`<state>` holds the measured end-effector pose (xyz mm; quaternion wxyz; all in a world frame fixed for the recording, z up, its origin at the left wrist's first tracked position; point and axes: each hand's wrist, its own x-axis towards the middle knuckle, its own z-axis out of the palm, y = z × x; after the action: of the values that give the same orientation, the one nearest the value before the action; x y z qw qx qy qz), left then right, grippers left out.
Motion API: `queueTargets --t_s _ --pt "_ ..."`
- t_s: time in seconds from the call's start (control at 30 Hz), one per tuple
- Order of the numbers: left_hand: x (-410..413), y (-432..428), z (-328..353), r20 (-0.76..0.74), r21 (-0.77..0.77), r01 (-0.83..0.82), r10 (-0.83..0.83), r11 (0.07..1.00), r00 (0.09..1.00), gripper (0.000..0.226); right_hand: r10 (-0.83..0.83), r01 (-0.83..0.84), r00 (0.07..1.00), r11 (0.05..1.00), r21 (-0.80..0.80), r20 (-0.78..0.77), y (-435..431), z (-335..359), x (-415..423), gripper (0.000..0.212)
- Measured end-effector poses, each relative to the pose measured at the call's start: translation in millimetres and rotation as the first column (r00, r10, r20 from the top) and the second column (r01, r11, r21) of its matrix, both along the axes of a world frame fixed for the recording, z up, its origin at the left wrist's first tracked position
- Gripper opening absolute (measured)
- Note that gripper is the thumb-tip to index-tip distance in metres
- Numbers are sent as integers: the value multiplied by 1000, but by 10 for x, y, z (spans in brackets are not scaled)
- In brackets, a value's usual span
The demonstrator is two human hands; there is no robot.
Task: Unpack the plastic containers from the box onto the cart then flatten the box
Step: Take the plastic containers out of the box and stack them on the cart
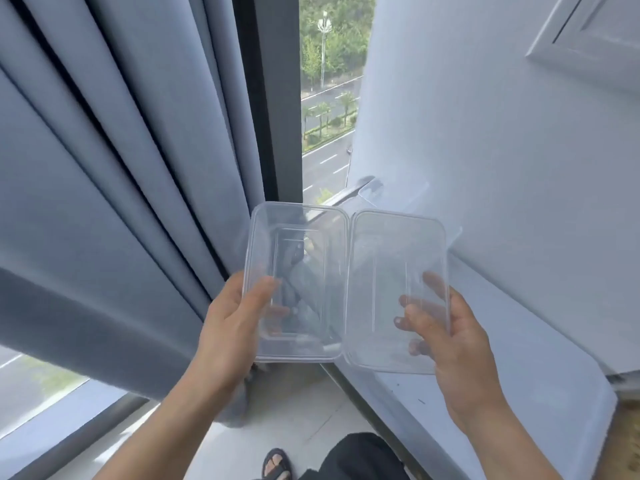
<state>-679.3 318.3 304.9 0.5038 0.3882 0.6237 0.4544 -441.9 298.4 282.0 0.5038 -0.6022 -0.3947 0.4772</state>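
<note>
1. Bright, even daylight enters through the window (329,98) between the curtain (121,168) and the wall (485,133).
2. Shadows are soft, darkest in the curtain folds.
3. The left container (298,282) and right container (391,271) show faint pale glare along their rims.
4. Straight lines lean and bow toward the frame edges.
5. Detail is slightly soft throughout; the trees (332,36) outside look hazy.

An upper-floor room: grey curtains (104,168) frame a window (329,98) overlooking a tree-lined road (325,161) below.
</note>
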Motion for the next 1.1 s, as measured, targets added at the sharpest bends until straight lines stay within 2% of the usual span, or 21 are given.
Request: queueTargets --t_s 0.13,0.2,0.27,0.47,0.6,0.7,0.83,1.0,1.1 --pt "148 410 -33 18 -19 109 -108 994 994 26 -80 80 997 997 -2 4 217 -31 106 50" --pt "272 666 -73 17 -35 139 -139 990 990 43 -113 113 994 994 -6 -1 358 -81 207 47" --pt "414 905 -83 3 -46 157 -157 987 988 50 -136 136 991 991 -17 -1 502 -119 321 49" --pt "770 1530 -150 -1 -39 225 -225 974 974 48 -200 200 980 979 -38 4 1007 -235 640 52" --pt "944 1841 -242 -14 -49 256 -257 965 966 34 -293 296 955 951 -90 43 1282 -372 839 32" --pt "1010 2019 -315 -28 -63 270 -273 961 962 24 -349 358 933 923 -138 85 1474 -501 939 25" --pt "1025 2302 -390 -34 -90 324 -328 942 944 41 -426 448 893 875 -184 146 1748 -757 997 21" --pt "1086 2664 -496 -18 -99 388 -391 916 920 27 -487 524 850 821 -228 202 2068 -999 985 28" --pt "1162 2830 -534 -15 -104 416 -420 903 908 42 -485 527 848 811 -254 213 2224 -1090 967 30"
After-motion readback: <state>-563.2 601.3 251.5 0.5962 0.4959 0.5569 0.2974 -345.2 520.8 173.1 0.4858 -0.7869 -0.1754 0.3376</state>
